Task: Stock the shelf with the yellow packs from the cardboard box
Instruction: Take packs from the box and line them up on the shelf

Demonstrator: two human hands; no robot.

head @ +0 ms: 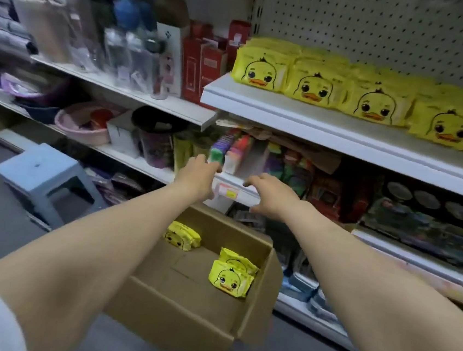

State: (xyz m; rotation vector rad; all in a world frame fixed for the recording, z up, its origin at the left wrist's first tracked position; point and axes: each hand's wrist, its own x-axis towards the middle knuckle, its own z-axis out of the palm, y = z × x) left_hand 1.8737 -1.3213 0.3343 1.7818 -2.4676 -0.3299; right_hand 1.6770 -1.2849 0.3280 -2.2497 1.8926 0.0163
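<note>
Left grip (198, 177), right grip (269, 195) empty; cardboard box (180, 321) holds yellow packs (230, 279).

packs (310, 90) in a row on upper shelf (302, 120), box (175, 321) below holding more packs (231, 278), stool (39, 166) left of box

One wide-angle camera, worn on the person's head, gives the only view, so no second view overlaps it. It looks forward and down, facing the shelf (316, 121) at close range and slightly from its left, with the cardboard box (180, 321) low in the centre of the frame.
</note>
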